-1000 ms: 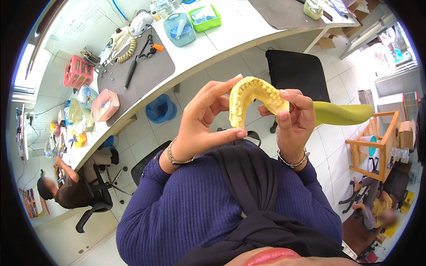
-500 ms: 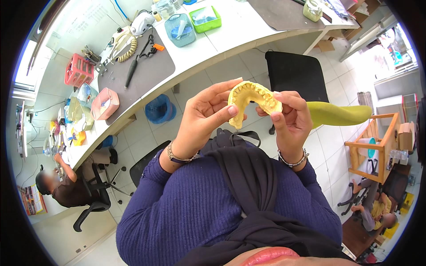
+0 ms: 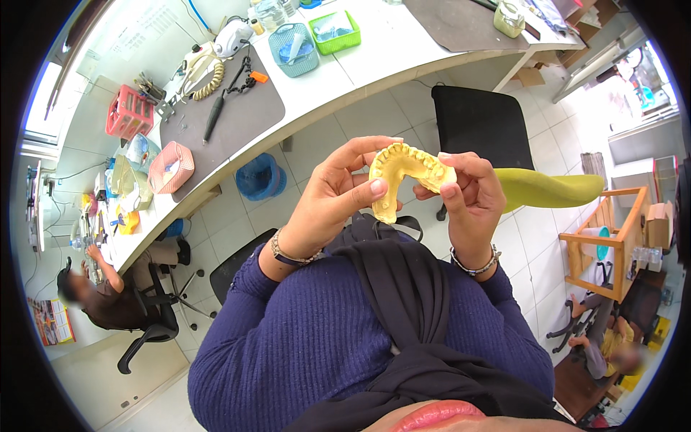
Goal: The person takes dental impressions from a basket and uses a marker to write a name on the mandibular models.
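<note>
Beyond my hands runs a long white worktable (image 3: 403, 61), curving away to my left, over a floor of pale square tiles (image 3: 324, 137). On it, up and to the left of my left hand, lie a dark mat (image 3: 216, 122) with a black handpiece (image 3: 214, 119), a coiled cream cord (image 3: 205, 79), a blue mesh basket (image 3: 294, 49), a green basket (image 3: 335, 32) and, farther left, a red crate (image 3: 129, 114) and a pink basket (image 3: 173, 167). A blue bin (image 3: 260, 176) stands on the floor under the table, just left of my left hand, and a black chair (image 3: 481, 126) stands behind my right hand. Far down to my left another person (image 3: 108, 291) sits at the same table on a black office chair. To my right stands a wooden frame (image 3: 612, 241). Between my hands, held up in front of my chest, is a yellow dental cast (image 3: 404, 173): a horseshoe arch of matte, chalky plaster, its row of moulded teeth turned away from me along the top curve, its inner side smooth and hollowed. My left hand (image 3: 338, 198) is closed around the left limb of the arch, thumb pressed on the near face. My right hand (image 3: 468, 194) pinches the right end between thumb and fingers. My sleeves are ribbed dark blue knit.
</note>
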A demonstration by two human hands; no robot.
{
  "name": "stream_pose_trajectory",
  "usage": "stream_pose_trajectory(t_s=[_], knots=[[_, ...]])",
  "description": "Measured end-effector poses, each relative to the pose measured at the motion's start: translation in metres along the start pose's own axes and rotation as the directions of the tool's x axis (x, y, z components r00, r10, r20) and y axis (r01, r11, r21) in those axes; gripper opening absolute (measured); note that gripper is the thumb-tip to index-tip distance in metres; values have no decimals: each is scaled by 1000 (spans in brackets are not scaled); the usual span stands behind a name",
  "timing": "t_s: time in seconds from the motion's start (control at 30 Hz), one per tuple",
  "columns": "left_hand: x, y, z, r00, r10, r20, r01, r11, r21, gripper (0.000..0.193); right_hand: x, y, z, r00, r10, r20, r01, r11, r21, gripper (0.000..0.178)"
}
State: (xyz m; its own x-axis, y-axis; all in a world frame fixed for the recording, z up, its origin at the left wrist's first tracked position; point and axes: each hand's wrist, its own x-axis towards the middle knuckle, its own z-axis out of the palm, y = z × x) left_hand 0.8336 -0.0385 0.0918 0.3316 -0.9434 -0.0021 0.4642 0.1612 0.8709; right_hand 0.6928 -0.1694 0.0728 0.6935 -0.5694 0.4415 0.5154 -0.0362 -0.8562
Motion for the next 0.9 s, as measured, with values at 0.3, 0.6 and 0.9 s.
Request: stream_pose_trajectory(t_s=[0.3,0.6,0.9], knots=[[2,-5,-2,998,-58,20,58,998,-5,51,0,-5,-2,999,28,-18,-28,1000,-10,22],[3,-9,-6,994,-109,25,111,990,-85,52,-2,-1,-3,998,22,-57,-30,990,-140,28],[2,-13,-25,992,-127,-28,124,989,-74,55,0,22,-3,999,43,5,-42,982,-183,33]])
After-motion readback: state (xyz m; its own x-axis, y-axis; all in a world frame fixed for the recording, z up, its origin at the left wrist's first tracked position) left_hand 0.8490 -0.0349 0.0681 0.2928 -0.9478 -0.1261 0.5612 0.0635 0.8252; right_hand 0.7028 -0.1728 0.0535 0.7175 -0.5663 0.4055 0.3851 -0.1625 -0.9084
